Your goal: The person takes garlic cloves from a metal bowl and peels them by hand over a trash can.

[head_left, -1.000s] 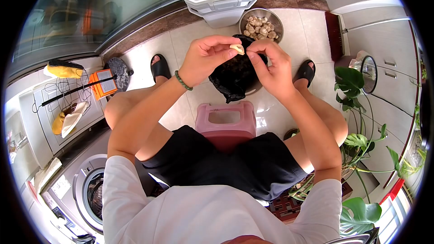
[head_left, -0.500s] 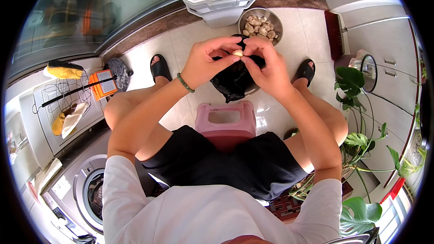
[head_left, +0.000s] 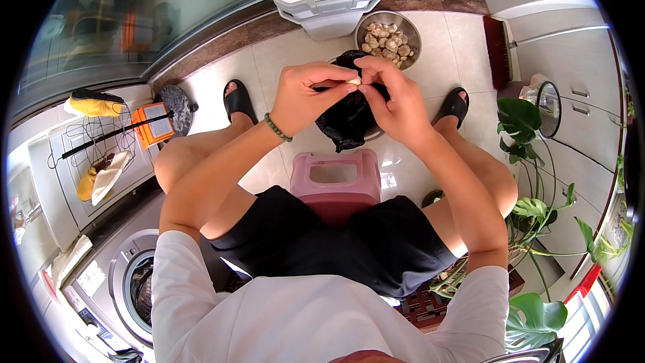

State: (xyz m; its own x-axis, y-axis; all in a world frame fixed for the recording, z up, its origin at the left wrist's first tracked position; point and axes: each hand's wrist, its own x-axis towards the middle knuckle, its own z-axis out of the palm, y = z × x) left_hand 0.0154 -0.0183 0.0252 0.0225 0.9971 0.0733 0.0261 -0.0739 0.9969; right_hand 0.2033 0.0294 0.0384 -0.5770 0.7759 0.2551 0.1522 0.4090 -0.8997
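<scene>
A small pale garlic clove [head_left: 355, 81] is pinched between the fingertips of both hands. My left hand [head_left: 312, 91], with a green bead bracelet at the wrist, holds it from the left with thumb and fingers closed. From the right, my right hand [head_left: 393, 97] meets it with thumb and forefinger. Below the hands a black plastic bag [head_left: 345, 124] lines a round container, whose inside is mostly hidden. Just beyond them stands a metal bowl [head_left: 414, 35] with several garlic bulbs [head_left: 386, 42] in it.
A pink stool [head_left: 336, 195] stands between my legs. At the far side is a grey-white bin [head_left: 326, 10] with a phone on top. A washing machine [head_left: 138, 289] is at the left; a leafy plant [head_left: 521, 121] and white cabinets [head_left: 568, 74] are at the right.
My left fingers have closed in more over the clove, and less of it shows. Both hands stay at nearly the same place above the bag.
</scene>
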